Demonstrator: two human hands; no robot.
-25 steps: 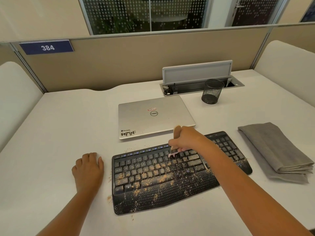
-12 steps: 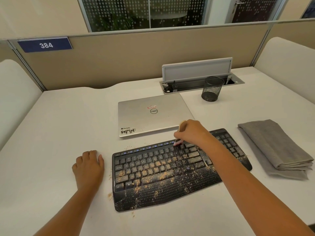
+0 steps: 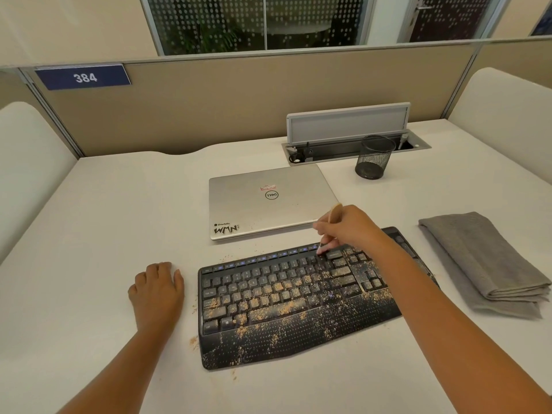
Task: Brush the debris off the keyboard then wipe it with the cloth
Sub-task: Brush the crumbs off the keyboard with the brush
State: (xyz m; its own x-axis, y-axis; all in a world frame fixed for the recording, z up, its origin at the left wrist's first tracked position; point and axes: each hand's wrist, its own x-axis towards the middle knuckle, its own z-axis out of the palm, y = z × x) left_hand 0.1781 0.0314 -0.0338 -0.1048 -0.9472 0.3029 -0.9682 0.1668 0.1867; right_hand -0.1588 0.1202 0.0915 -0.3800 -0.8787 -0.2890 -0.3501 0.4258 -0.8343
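While the brushing is under way, crumbs cover most keys.
Left hand (image 3: 156, 289): rests on the desk (image 3: 89, 234), holding nothing, just left of the keyboard (image 3: 283, 297).
Keyboard: between both hands; probably rigid and light, best steadied at its left edge.
Right hand (image 3: 348, 227): grips a small brush (image 3: 328, 227), bristles on the top key row.
Cloth (image 3: 481, 258): folded, soft, right of the right arm, untouched.

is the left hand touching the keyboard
Apart. The head view shows the left hand resting on the desk beside the keyboard, with a strip of bare white desk between the fingers and the keyboard's left edge.
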